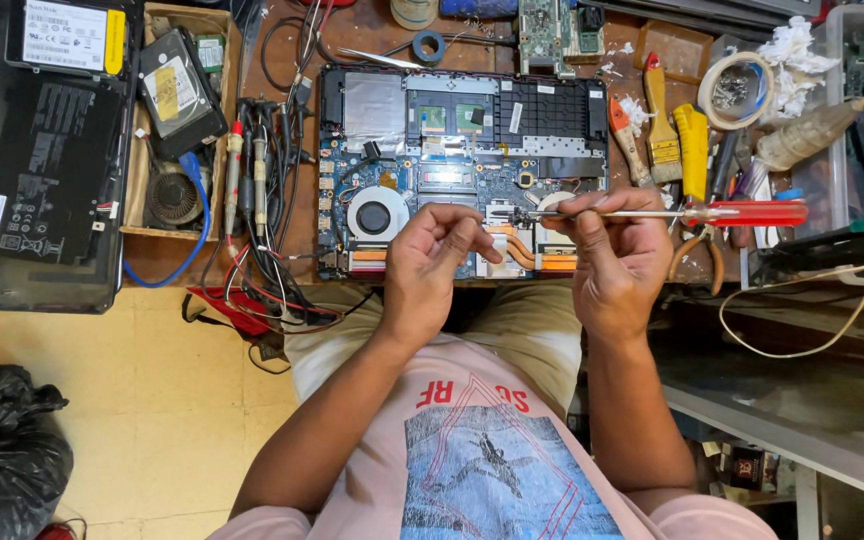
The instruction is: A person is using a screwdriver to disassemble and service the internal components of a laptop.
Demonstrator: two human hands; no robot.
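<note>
An opened laptop (462, 120) lies bottom-up on the workbench, its circuit board, round fan (376, 215) and copper heat pipes exposed. My right hand (614, 258) holds a screwdriver with a red handle (758, 212) by its metal shaft, level, tip pointing left. My left hand (432, 265) is raised beside that tip, fingers curled and pinched together near it; whether they hold a small part I cannot tell. Both hands hover over the laptop's near edge, above my lap.
A black laptop cover (47, 150) lies at the left, with a wooden box (137, 190) of parts and a tangle of probe cables (257, 200) beside it. Brushes, yellow pliers (693, 150), a tape roll (737, 88) and a plastic bottle crowd the right. A black bag (2, 450) sits on the floor.
</note>
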